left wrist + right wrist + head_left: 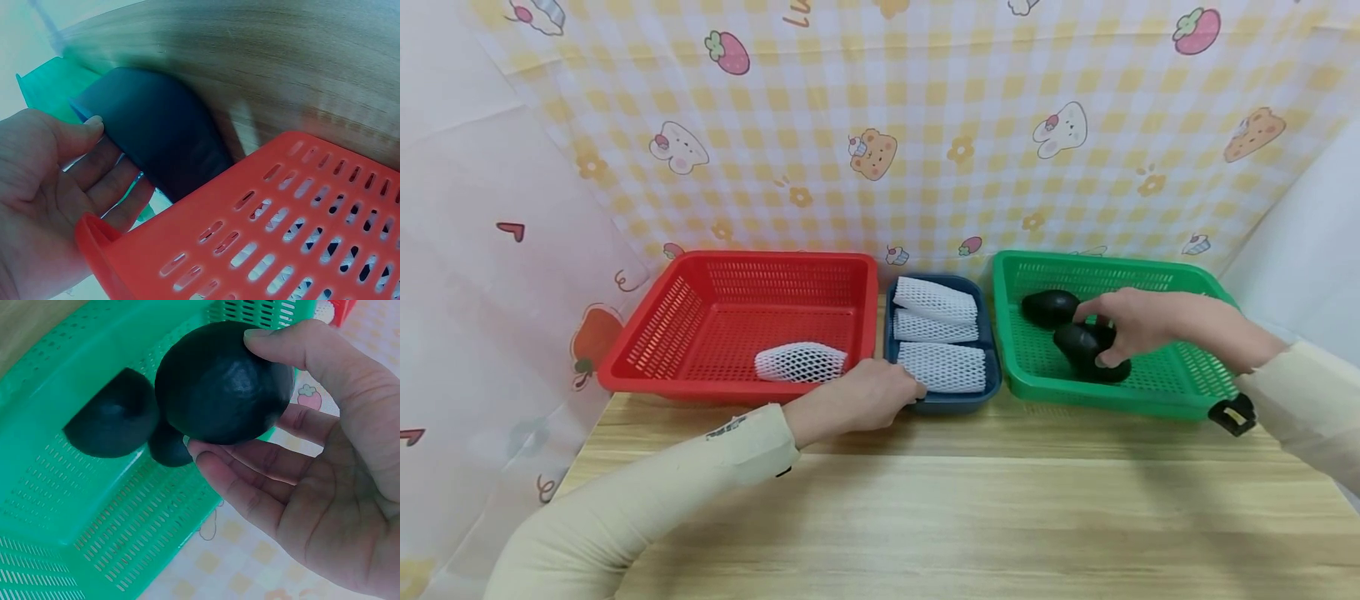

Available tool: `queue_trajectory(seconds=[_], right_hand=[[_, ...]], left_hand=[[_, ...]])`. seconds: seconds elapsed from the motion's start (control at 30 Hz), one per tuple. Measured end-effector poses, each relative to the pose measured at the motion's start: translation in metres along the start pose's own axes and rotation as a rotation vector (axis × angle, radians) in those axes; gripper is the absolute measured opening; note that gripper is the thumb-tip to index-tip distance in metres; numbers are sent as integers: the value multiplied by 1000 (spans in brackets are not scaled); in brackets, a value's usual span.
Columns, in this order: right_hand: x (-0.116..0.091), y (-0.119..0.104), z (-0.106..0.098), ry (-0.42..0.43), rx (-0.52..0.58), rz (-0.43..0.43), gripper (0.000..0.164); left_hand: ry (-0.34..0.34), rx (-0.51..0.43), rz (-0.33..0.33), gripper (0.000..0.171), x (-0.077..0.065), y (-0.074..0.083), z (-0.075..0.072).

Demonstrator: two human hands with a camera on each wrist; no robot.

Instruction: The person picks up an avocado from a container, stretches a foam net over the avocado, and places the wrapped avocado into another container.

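Note:
In the right wrist view my right hand [337, 444] holds a dark, glossy avocado [219, 387] between thumb and fingertips. That hand [1138, 321] is over the green basket [1015, 367] in the head view. Another avocado [1048, 308] lies behind it, towards the wall. My left hand [868, 392] is at the front left corner of the dark blue tray [958, 407]. In the left wrist view its thumb [94, 122] lies at the tray's rim, and the other fingers reach behind the tray wall. White foam net sleeves [942, 367] lie inside the tray.
A red basket [655, 385] stands at the left, its front right corner under my left wrist. Inside it lies a dark fruit in a white foam net [801, 362]. The wooden table [970, 517] extends in front; a yellow checked cloth [925, 100] hangs behind the containers.

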State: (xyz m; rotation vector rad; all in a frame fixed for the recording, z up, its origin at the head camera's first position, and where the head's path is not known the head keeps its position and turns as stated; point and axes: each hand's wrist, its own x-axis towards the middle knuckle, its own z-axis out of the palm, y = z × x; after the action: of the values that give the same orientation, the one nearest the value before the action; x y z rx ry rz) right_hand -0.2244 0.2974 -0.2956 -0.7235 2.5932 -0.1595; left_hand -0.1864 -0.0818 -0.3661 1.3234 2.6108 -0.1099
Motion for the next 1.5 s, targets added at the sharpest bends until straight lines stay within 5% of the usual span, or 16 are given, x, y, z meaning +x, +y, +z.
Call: queue_trajectory(seconds=[0.87,1.5], right_hand=[[-3,-15,-9,59,-14,-38,71],[0,-43,-8,204,-54,-149,58]], left_hand=[[10,21,-2,54,0,0,1],[26,31,11,56,-1,-1,2]])
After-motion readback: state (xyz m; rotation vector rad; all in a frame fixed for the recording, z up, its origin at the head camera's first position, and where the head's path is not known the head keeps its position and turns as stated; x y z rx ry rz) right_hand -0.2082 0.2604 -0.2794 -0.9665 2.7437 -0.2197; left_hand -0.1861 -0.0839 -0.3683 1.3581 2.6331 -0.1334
